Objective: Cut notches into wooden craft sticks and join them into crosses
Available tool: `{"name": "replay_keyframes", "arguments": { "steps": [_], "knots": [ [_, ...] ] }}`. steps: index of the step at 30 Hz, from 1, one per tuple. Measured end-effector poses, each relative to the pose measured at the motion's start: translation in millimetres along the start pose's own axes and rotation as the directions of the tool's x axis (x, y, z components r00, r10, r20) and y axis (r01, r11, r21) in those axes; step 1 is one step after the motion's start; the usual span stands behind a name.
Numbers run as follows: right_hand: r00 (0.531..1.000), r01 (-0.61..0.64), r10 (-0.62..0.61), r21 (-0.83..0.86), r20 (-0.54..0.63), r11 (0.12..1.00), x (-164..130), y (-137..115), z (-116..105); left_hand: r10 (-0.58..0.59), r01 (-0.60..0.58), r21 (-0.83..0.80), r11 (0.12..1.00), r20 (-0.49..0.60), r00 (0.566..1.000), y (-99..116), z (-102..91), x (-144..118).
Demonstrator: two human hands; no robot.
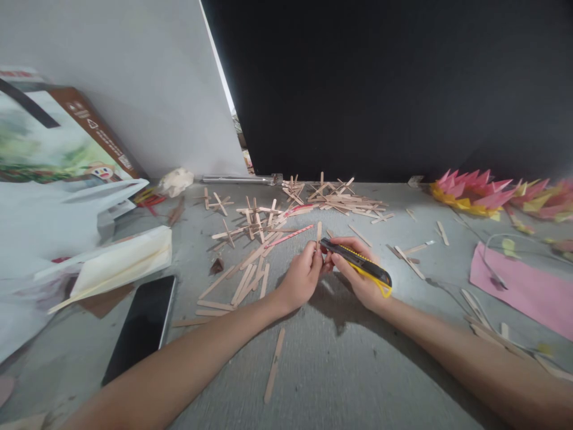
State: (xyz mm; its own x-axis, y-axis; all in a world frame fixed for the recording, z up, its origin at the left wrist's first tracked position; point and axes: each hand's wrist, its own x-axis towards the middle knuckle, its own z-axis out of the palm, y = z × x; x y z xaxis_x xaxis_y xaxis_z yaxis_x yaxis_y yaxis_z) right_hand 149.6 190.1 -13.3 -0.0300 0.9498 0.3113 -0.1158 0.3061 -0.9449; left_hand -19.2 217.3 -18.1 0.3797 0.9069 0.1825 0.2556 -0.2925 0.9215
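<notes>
holding a short, flat, pale wooden craft stick (pixel 319 232) upright, my left hand (pixel 303 276) has its fingers pinched together around the stick's lower end. my right hand (pixel 362 276) is closed around a black and yellow plastic utility knife (pixel 358 266), whose front end meets the stick right where the left fingertips grip it; i cannot tell whether the blade is out. taking the stick as my landmark: both hands sit just below it on the grey table surface (pixel 331 364). beyond it and to its left lies a scattered heap of pale wooden sticks and glued crosses (pixel 286 218). a pink and white striped paper straw (pixel 289 236) lies just left of it. far left of the stick and nearer me rests a black flat smartphone (pixel 142 325), face up. well to the stick's right lies a pink sheet of paper (pixel 523 289), and beyond that, pink and yellow folded paper pieces (pixel 470 192). a single loose wooden stick (pixel 274 364) lies below the landmark, between my forearms.
</notes>
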Motion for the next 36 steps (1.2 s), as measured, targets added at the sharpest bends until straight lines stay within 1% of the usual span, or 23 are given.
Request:
{"name": "replay_keyframes", "arguments": {
  "steps": [6, 12, 16, 19, 23, 27, 30, 33, 36],
  "knots": [
    [1.0, -0.005, 0.005, -0.016, 0.003, 1.0, 0, -1, 0, -0.001, 0.002, 0.039, 0.999, -0.024, 1.0, -1, -0.1, 0],
    [1.0, -0.012, 0.012, -0.014, 0.009, 1.0, 0, -3, 2, 0.013, -0.011, 0.071, 0.997, -0.017, 1.0, 1, -0.7, 0],
    [1.0, -0.022, 0.021, -0.039, -0.002, 0.999, 0, 0, 2, 0.006, -0.006, 0.063, 0.998, -0.01, 1.0, 2, -1.5, 0],
    [1.0, -0.008, 0.009, -0.065, 0.02, 0.998, -2, 5, 1, -0.003, 0.004, 0.063, 0.998, -0.021, 1.0, 3, -1.5, 1],
    [0.997, 0.067, -0.056, -0.189, 0.062, 0.98, -4, 10, -2, -0.026, 0.031, 0.09, 0.995, -0.055, 0.998, 1, -0.6, 2],
    [0.99, 0.133, -0.112, -0.349, 0.079, 0.927, -6, 7, -2, -0.048, 0.057, 0.1, 0.993, -0.089, 0.995, -1, -0.4, 3],
    [0.982, 0.179, -0.136, -0.43, 0.129, 0.885, -9, 3, -1, -0.036, 0.041, 0.073, 0.996, -0.078, 0.996, -1, -1.0, 3],
    [0.98, 0.196, -0.154, -0.461, 0.128, 0.865, -11, 1, -1, -0.026, 0.033, 0.085, 0.996, -0.084, 0.996, -1, -1.2, 3],
    [0.984, 0.179, -0.162, -0.412, 0.077, 0.893, -10, 1, -1, -0.04, 0.052, 0.093, 0.994, -0.127, 0.991, -1, -1.0, 2]
  ]
}}
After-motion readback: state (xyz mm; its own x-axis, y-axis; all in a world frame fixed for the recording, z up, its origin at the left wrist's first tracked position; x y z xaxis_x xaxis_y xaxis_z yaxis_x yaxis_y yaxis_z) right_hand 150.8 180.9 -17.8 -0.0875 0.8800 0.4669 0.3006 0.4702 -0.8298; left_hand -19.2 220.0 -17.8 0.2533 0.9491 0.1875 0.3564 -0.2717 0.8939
